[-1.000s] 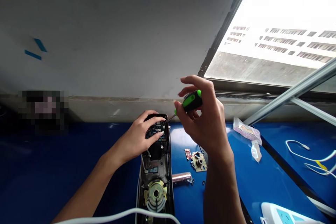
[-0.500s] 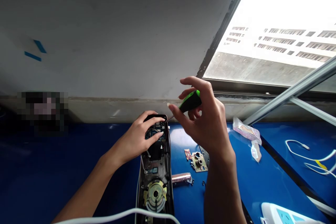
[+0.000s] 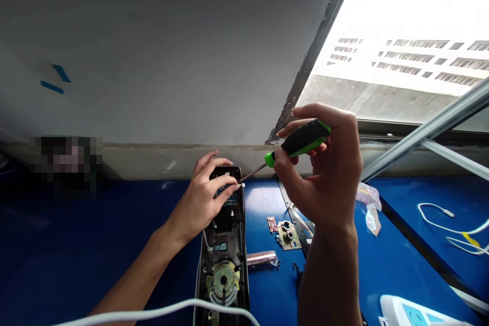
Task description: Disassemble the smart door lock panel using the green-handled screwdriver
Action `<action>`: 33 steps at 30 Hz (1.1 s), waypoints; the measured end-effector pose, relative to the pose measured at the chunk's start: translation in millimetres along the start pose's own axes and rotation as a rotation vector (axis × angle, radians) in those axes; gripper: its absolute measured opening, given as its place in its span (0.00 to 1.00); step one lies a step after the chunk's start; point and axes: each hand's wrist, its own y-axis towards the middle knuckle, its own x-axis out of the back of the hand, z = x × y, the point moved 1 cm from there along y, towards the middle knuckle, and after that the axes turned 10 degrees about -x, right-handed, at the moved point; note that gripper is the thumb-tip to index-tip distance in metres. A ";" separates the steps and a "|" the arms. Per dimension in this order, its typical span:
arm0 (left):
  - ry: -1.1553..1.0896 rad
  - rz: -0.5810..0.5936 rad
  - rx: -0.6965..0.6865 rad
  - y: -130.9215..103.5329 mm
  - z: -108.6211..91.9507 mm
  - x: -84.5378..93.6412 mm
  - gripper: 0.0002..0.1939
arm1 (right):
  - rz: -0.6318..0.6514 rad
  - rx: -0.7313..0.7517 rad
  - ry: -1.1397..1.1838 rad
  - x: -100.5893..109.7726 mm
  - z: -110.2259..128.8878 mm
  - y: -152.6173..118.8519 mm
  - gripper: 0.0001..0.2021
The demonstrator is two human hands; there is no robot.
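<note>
My right hand [image 3: 324, 168] is closed around the black and green handle of a screwdriver [image 3: 305, 137]. The shaft slants down to the left, its tip at the fingertips of my left hand [image 3: 208, 191]. There, thumb and index finger are pinched together; whatever is between them is too small to make out. Beneath my left hand lies a long black device housing [image 3: 225, 226], its inside facing up. A blue circuit board [image 3: 230, 197] in its far end is partly hidden by my fingers. A round metal speaker [image 3: 224, 280] sits in its near part.
Right of the housing lie a small red board [image 3: 272, 224], a metal plate part [image 3: 289, 236], a pinkish cylinder [image 3: 263, 259] and several tiny screws. A white cable [image 3: 164, 306] crosses the front. A power strip [image 3: 410, 310] and plastic bag [image 3: 372, 216] are farther right.
My right hand has moved right, tilting the screwdriver lower and baring more of its shaft. My left thumb and index finger have closed together at the tip.
</note>
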 end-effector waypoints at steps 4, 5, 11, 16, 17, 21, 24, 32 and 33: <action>0.018 0.015 -0.056 4.2 -24.3 -0.9 0.07 | 0.014 -0.117 -0.031 23.1 -0.2 -2.3 0.23; -0.003 0.049 -0.074 6.3 -32.9 -2.5 0.08 | 0.054 -0.151 -0.049 29.7 -2.2 -3.2 0.23; -0.068 0.544 -0.174 20.3 -72.3 -43.4 0.10 | 0.443 -0.418 -0.329 62.6 -31.0 -14.3 0.22; 0.011 0.706 -0.225 33.5 -76.9 -86.1 0.12 | 0.637 -0.636 -0.344 80.6 -50.6 -26.9 0.21; 0.030 0.743 -0.210 35.4 -76.7 -91.4 0.14 | 0.638 -0.645 -0.330 83.7 -52.2 -28.6 0.21; 0.009 0.755 -0.171 34.6 -74.7 -103.0 0.15 | 0.639 -0.627 -0.283 91.8 -54.2 -32.7 0.20; -0.016 0.742 -0.171 28.7 -73.4 -106.5 0.15 | 0.641 -0.623 -0.248 92.9 -54.5 -32.8 0.19; -0.080 0.633 -0.169 35.0 -75.5 -67.7 0.11 | 0.642 -0.521 -0.218 81.4 -45.7 -25.7 0.19; -0.104 0.585 -0.162 35.7 -73.6 -56.2 0.11 | 0.639 -0.489 -0.189 79.4 -42.8 -24.6 0.20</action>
